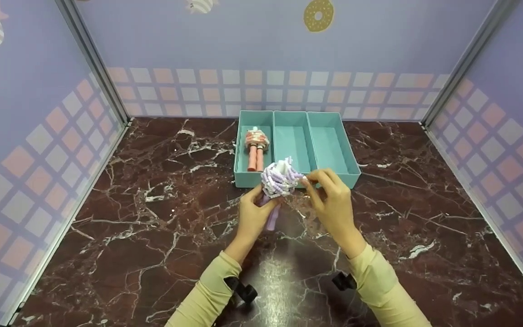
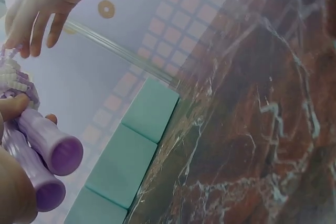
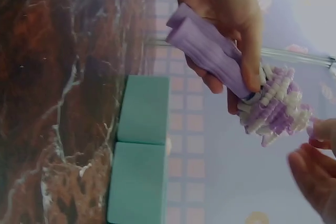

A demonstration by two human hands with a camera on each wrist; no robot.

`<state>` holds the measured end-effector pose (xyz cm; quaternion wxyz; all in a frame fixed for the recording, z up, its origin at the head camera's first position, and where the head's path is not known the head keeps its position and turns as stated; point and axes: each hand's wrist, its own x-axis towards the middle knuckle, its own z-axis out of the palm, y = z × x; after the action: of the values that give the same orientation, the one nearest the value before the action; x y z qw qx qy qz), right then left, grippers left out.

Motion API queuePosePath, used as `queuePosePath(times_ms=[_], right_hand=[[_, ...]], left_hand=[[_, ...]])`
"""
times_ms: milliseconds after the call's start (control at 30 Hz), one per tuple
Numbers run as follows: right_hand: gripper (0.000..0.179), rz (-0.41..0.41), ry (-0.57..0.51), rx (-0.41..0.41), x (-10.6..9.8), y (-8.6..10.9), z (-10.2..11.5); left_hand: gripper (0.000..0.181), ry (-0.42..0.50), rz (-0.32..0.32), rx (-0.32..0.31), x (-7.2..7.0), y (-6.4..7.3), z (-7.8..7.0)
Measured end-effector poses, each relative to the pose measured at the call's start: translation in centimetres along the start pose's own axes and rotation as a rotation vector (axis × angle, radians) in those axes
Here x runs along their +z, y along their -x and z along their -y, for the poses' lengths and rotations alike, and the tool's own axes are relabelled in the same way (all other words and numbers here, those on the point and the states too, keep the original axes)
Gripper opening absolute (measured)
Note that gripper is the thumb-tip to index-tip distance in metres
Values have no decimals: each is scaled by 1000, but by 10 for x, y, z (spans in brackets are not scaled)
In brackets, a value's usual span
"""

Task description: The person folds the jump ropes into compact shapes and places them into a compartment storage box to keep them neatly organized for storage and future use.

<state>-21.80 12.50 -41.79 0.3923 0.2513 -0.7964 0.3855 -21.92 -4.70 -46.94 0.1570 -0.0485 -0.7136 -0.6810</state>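
My left hand (image 1: 253,215) grips the two purple handles of a beaded jump rope (image 1: 279,179), held up in front of the teal box. Its purple and white beaded cord is wound into a bundle above the handles, which lie side by side with their hollow ends showing in the left wrist view. At the bundle's right side, my right hand (image 1: 332,200) pinches a bit of the cord between thumb and index finger. A second jump rope (image 1: 256,145), pink and white with pink handles, lies bundled in the box's left compartment.
The teal box (image 1: 298,180) has three compartments and stands at the back of the dark red marbled table (image 1: 175,272). Patterned panels (image 1: 261,45) enclose the table at the back and both sides. A black wrist camera (image 1: 243,290) sits on the left sleeve.
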Motion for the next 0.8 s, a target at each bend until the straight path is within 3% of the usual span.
queuePosePath(times_ms=[167, 300, 467, 567, 700, 800], right_hand=[[5, -91, 15, -135, 6, 4, 0], [7, -119, -21, -239, 8, 6, -3], [10, -100, -121, -301, 6, 10, -6], [7, -58, -169, -341, 4, 14, -8], [5, -26, -210, -345, 1, 19, -12], [8, -34, -224, -293, 1, 22, -13]], left_hand=[[39, -7, 29, -32, 1, -3, 2], [37, 7, 77, -65, 4, -8, 4], [36, 33, 134, -97, 9, -12, 10], [34, 101, 161, -152, 11, -12, 14], [34, 169, 183, -232, 12, -10, 18], [35, 148, 175, -217, 10, -9, 19]])
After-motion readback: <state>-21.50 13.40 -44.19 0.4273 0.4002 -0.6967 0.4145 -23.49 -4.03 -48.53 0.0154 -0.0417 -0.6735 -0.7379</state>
